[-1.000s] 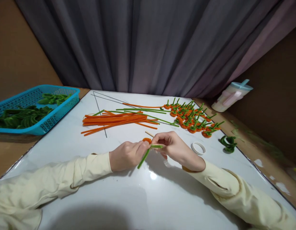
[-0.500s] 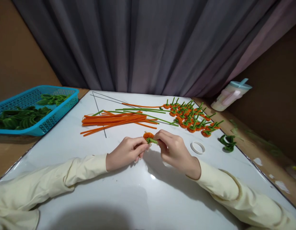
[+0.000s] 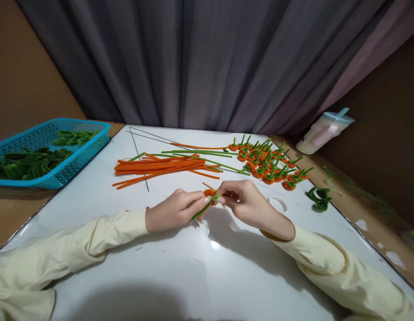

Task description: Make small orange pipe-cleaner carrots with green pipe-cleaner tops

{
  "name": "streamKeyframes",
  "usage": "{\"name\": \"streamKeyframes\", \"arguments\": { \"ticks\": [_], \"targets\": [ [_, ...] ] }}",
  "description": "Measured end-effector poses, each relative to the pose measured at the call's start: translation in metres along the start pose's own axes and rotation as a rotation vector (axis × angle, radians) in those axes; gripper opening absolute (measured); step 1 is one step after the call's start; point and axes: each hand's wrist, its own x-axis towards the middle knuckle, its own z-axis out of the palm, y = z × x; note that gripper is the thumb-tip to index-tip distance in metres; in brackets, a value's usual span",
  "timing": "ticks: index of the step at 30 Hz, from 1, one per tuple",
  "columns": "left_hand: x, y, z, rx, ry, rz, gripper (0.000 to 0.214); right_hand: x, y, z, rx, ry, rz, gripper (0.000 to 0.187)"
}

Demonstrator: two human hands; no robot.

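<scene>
Over the middle of the table, both hands meet at a small orange pipe-cleaner pumpkin (image 3: 209,192). My left hand (image 3: 176,210) is closed on it, thumb uppermost. A green pipe cleaner (image 3: 200,212) crosses its front, one end slanting down-left past my left thumb. My right hand (image 3: 249,201) pinches at the right side, where the green meets the orange; its fingertips partly hide the spot. A thin pale stick (image 3: 211,186) pokes out behind the pumpkin.
An orange pipe-cleaner bundle (image 3: 160,166) lies behind my hands, with green pipe cleaners (image 3: 196,152) beyond. Several similar pumpkins (image 3: 260,162) stand back right. Near them are a white ring (image 3: 278,204) and dark green curls (image 3: 319,199). A blue basket (image 3: 64,174) is left; a tumbler (image 3: 324,131), right.
The green pipe cleaner's free end has swung from pointing right to pointing down-left. The pumpkin has turned and shifted slightly right, and more of the pale stick shows. My right wrist has moved right.
</scene>
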Motion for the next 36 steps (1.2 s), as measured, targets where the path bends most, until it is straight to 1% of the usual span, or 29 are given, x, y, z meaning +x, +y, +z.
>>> {"name": "streamKeyframes", "arguments": {
  "ticks": [3,6,9,14,18,20,22,25,27,29,32,34,36],
  "targets": [
    [0.001,0.001,0.003,-0.066,0.025,-0.095,0.028,-0.004,-0.004,0.003,-0.17,0.037,-0.17,0.017],
    [0.001,-0.002,0.008,-0.059,0.033,-0.096,0.018,-0.005,-0.006,0.006,-0.224,0.046,-0.238,0.02],
    [0.0,-0.004,0.011,-0.009,0.092,-0.054,0.016,-0.007,-0.006,0.01,-0.242,0.048,-0.234,0.017],
    [-0.001,-0.003,0.013,0.234,0.201,0.036,0.016,-0.012,-0.006,0.017,-0.275,0.078,-0.165,0.015],
    [-0.002,-0.008,0.019,0.505,0.32,0.21,0.017,-0.013,-0.005,0.022,-0.2,0.104,-0.119,0.018],
    [-0.002,-0.011,0.02,0.652,0.348,0.305,0.018,-0.011,-0.005,0.023,-0.155,0.106,-0.106,0.02],
    [-0.003,-0.014,0.018,0.748,0.333,0.393,0.017,-0.01,-0.004,0.024,-0.114,0.103,-0.113,0.02],
    [-0.003,-0.018,0.013,0.784,0.269,0.539,0.016,-0.01,-0.004,0.024,-0.083,0.083,-0.127,0.02],
    [-0.003,-0.02,0.009,0.803,0.215,0.611,0.018,-0.011,-0.005,0.023,-0.125,0.065,-0.131,0.02],
    [-0.002,-0.02,0.004,0.831,0.161,0.648,0.018,-0.014,-0.006,0.024,-0.231,0.066,-0.156,0.019],
    [-0.001,-0.018,-0.001,0.83,0.081,0.648,0.02,-0.017,-0.008,0.024,-0.428,0.103,-0.227,0.019],
    [-0.001,-0.015,-0.004,0.784,0.034,0.599,0.02,-0.018,-0.008,0.024,-0.501,0.122,-0.269,0.021],
    [0.0,-0.013,-0.006,0.687,0.025,0.512,0.018,-0.017,-0.008,0.023,-0.504,0.138,-0.276,0.023]
  ]
}}
